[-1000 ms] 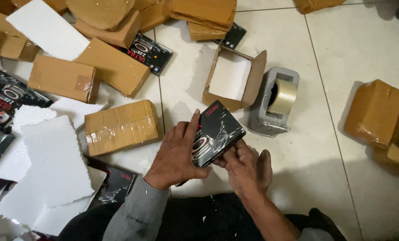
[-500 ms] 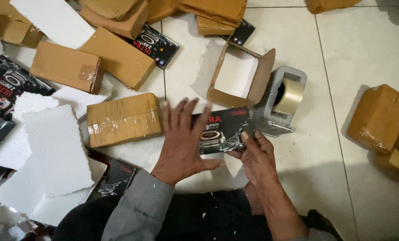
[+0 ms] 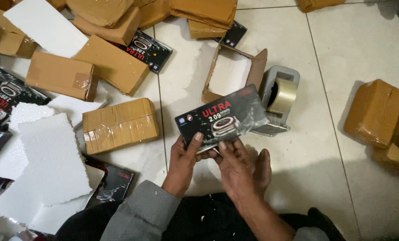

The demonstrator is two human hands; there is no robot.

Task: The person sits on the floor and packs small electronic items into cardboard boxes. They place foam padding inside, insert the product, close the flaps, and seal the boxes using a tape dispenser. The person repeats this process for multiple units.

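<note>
A black shrink-wrapped product box [image 3: 224, 117] with a watch picture on it is held flat above the tiled floor. My left hand [image 3: 183, 161] grips its near left corner, thumb on top. My right hand [image 3: 242, 171] holds the near edge from below, fingers under the box. Just behind the box lies an open brown cardboard carton [image 3: 257, 71] with white foam inside. A grey tape dispenser [image 3: 280, 97] with a roll of tan tape stands beside the carton, partly hidden by the black box.
A taped brown parcel [image 3: 119, 125] lies left of my hands. More brown parcels [image 3: 61, 76] are piled at the back left, another [image 3: 374, 112] at the right. White foam sheets [image 3: 52, 163] and more black boxes [image 3: 146, 49] lie on the left.
The black box has been turned face up and lifted a little toward the open carton. My left hand has shifted from lying over its top to gripping its near corner.
</note>
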